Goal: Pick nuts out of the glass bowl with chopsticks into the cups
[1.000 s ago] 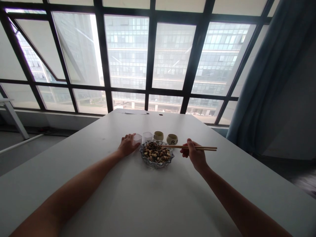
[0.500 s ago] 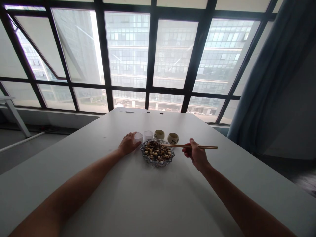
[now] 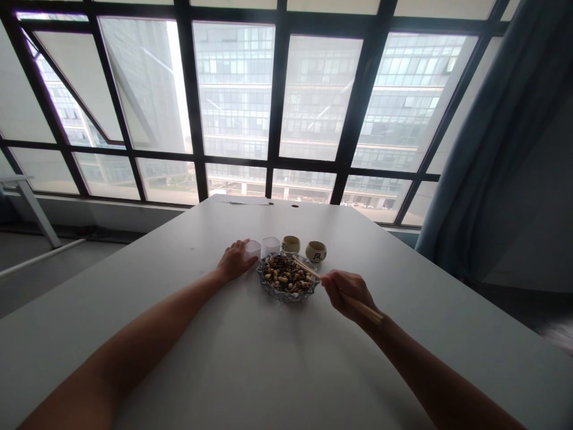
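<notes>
At ten o'clock from the scalloped clear glass bowl of mixed nuts (image 3: 287, 279), the left hand (image 3: 236, 260) curls its fingers around a small translucent plastic cup (image 3: 252, 249), steadying it on the white table (image 3: 188, 358). At four o'clock, the right hand (image 3: 345, 291) pinches slim wooden chopsticks (image 3: 308, 269), tips angled into the nuts.

Table (image 3: 250, 358) white; chopsticks (image 3: 308, 269) tan; cups (image 3: 316, 251) beige, dark markings; curtain (image 3: 487, 137) grey-blue.

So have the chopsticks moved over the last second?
Yes. The chopsticks have swung: earlier they lay level, tips over the far rim of the glass bowl; now the right hand angles them down into the bowl's nuts.
</notes>
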Available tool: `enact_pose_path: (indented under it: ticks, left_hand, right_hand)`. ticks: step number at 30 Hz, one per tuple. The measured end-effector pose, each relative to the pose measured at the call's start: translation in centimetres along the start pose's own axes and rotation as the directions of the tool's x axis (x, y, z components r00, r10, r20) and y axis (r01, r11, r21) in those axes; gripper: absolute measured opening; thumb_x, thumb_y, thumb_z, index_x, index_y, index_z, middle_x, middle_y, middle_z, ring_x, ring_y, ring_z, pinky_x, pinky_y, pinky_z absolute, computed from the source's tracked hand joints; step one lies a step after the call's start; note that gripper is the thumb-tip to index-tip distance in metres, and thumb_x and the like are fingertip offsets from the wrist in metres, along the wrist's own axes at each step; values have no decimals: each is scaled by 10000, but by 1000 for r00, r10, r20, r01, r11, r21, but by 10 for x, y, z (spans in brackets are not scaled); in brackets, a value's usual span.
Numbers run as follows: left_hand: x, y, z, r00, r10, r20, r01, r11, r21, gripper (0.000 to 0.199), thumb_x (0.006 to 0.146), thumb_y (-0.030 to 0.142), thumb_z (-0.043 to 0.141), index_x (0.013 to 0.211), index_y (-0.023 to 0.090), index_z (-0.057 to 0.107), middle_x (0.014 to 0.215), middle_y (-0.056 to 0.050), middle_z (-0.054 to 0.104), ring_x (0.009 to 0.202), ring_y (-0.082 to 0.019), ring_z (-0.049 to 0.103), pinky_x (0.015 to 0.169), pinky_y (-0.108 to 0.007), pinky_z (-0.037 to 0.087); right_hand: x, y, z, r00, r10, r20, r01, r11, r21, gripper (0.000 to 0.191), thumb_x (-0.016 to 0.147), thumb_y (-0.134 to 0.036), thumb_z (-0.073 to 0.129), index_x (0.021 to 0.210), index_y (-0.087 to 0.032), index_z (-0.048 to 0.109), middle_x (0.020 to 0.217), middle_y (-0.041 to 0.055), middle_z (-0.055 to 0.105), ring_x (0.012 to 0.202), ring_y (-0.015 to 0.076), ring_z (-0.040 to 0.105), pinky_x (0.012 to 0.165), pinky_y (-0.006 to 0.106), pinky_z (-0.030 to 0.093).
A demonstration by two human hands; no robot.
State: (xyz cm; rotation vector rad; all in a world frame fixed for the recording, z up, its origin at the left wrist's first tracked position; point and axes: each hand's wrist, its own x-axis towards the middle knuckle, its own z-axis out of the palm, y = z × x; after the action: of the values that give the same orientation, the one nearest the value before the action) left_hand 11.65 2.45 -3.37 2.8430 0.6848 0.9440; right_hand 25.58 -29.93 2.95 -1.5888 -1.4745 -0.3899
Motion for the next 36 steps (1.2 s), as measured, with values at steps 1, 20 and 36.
enact_pose_path:
  ticks: [1, 20, 36]
  left_hand:
    - [0, 0, 0, 1000, 0, 0, 0, 1000, 1, 642, 867, 495, 577, 1389, 141, 453, 1261, -179, 594, 1161, -340, 574, 984, -482, 469]
    - [0, 1, -2, 1000, -4, 15, 4, 1000, -10, 649, 872, 484, 573, 1391, 116, 445, 1281, -194, 585, 1174, -348, 571, 993, -494, 463]
    - [-1, 0, -2, 1000, -1, -2, 1, 1000, -9, 625, 865, 489, 581, 1381, 157, 461, 1264, -172, 600, 1152, -336, 588, 977, -485, 479]
  right_hand:
    - [0, -2, 0, 985, -139, 99, 147, 985, -89, 458, 972, -488, 496, 618, -208, 577, 548, 27, 612, 463, 119, 502, 502, 253, 399]
    - [5, -4, -6, 911, -322, 258, 395, 863, -316, 369, 1015, -272, 386, 670, -212, 503, 583, 21, 592, 490, 117, 477, 511, 246, 353]
    - [7, -2, -8, 999, 33, -11, -32, 998, 60, 468, 963, -532, 490, 619, -217, 532, 518, 8, 578, 412, 115, 483, 438, 248, 378]
